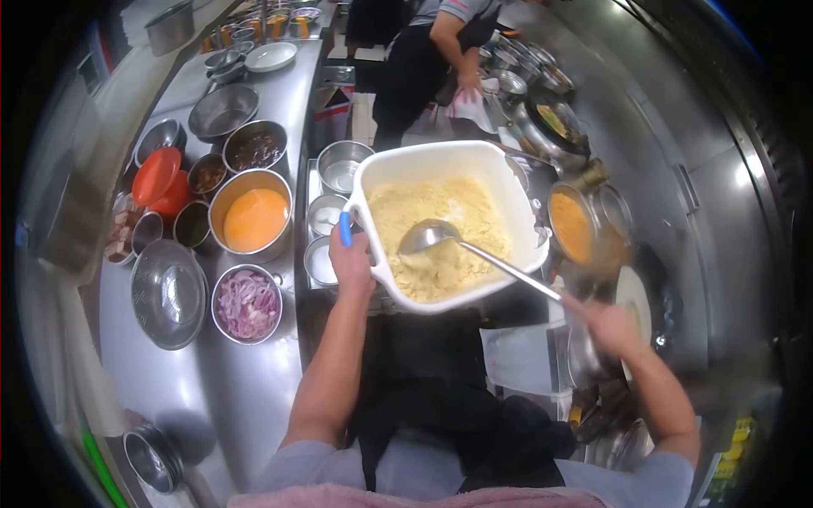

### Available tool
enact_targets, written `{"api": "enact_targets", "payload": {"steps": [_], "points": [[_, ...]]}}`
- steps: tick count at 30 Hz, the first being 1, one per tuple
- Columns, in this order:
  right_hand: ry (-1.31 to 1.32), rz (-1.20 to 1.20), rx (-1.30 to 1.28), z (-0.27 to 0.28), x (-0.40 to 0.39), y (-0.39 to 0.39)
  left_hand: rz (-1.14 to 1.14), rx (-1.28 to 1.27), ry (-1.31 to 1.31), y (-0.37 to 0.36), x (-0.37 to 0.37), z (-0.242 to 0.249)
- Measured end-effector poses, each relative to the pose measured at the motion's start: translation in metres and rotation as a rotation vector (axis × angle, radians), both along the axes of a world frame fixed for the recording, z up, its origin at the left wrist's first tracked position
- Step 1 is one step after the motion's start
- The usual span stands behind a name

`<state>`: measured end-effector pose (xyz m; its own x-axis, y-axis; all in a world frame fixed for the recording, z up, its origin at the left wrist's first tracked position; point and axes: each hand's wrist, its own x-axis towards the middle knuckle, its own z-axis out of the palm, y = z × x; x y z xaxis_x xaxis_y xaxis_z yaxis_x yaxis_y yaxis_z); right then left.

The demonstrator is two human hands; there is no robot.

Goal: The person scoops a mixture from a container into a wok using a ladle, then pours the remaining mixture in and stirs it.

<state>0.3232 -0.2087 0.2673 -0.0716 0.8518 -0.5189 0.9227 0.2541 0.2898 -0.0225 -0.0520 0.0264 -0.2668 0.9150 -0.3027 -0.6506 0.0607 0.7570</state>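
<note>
A white plastic tub point(417, 157) is in front of me, with crumbly pale-yellow food point(466, 201) spread inside. My left hand point(351, 258) grips the tub's left handle, where a blue piece point(345, 229) shows beside the thumb. In my right hand point(616, 328) is the long handle of a metal ladle point(430, 235). Its bowl rests down in the yellow food near the middle of the tub, and the handle crosses the tub's right front rim.
Left, a steel counter point(246, 372) carries a pot of orange liquid point(256, 218), a bowl of sliced red onion point(246, 305), a strainer point(169, 294) and an orange-red container point(157, 175). Right stand a pan of orange food point(572, 227) and cookware. Ahead, another person point(423, 68) holds a cloth.
</note>
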Motion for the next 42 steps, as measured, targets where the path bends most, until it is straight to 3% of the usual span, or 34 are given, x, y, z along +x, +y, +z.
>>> {"api": "enact_targets", "payload": {"steps": [3,6,8,12,14,20,23,28,31,32,35,36,39,42], "points": [[-0.157,0.114,0.177,0.029,0.03,0.005,-0.026,-0.017,0.018,-0.001,-0.002,0.0],[-0.089,0.052,0.29,0.014,0.032,0.001,-0.008,-0.039,0.032,-0.003,-0.001,0.011],[-0.096,0.048,0.281,-0.003,0.023,0.004,-0.013,-0.028,0.016,-0.002,-0.001,0.006],[-0.162,-0.178,0.204,-0.026,-0.006,0.001,-0.016,-0.002,0.015,-0.004,0.001,0.001],[-0.011,-0.403,-0.003,-0.035,-0.013,-0.01,-0.002,0.01,-0.004,-0.006,0.002,-0.002],[0.324,-0.543,-0.217,0.023,-0.04,-0.006,0.027,0.011,-0.039,-0.014,0.004,0.003],[0.578,-0.935,-0.466,0.047,-0.07,0.009,0.04,-0.007,-0.047,-0.018,0.004,0.0],[0.754,-1.059,-0.567,0.025,-0.077,0.016,0.002,-0.017,-0.064,-0.014,0.002,-0.004],[1.24,-1.296,-0.777,0.0,-0.071,0.012,0.001,0.003,0.0,-0.012,0.004,-0.008],[1.246,-1.292,-0.777,-0.009,-0.074,0.011,0.001,0.007,0.004,-0.012,0.004,-0.006],[1.753,-1.501,-0.928,-0.04,-0.083,0.002,0.0,0.0,-0.027,-0.012,0.004,-0.003],[1.763,-1.485,-0.931,-0.051,-0.078,-0.001,-0.001,0.002,-0.036,-0.012,0.003,-0.006],[2.133,-1.567,-1.095,-0.076,-0.057,-0.024,0.004,-0.03,0.001,-0.011,0.004,0.0],[2.199,-1.521,-1.1,-0.058,-0.036,-0.054,0.008,-0.073,0.093,-0.011,0.004,0.0]]}}
